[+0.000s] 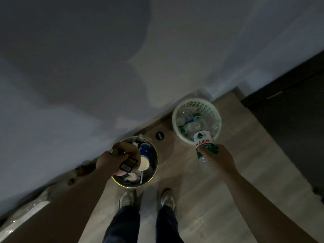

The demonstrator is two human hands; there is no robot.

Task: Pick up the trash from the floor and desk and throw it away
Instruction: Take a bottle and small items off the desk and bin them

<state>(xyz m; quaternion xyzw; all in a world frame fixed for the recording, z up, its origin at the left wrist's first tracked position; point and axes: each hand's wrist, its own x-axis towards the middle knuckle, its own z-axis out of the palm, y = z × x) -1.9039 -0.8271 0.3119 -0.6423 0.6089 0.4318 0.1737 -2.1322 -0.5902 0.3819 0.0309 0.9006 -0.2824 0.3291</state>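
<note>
Head view, dim light, looking down along a pale wall [87, 67] to a wooden floor [228, 172]. Far left, a few small brown bits [82, 170] lie on the floor at the foot of the wall. The left hand [114, 160] hangs over a round bin [133, 186] with a thin yellow rim. Its fingers are curled round a small dark box [128, 164] with a barcode label and a crumpled brown piece [122, 149] that I cannot identify. Inside the bin lie a white paper cup [144, 163], a blue cup [144, 149] and pale crumpled scraps. Below the bin stand the person's two shoes [127, 199], toes toward the wall. A small black round fitting [159, 135] sits in the floor between the bin and a white perforated basket [196, 104], which stands against the wall and holds several clear plastic bottles. The right hand [220, 158] grips a plastic water bottle [204, 142] with a green and white label around its middle. The bottle's far end lies over the basket's near rim in this view, and the clear part runs back under the fingers. Far right stands a dark panel [289, 120]; whether it is a door or a cabinet I cannot tell.
</note>
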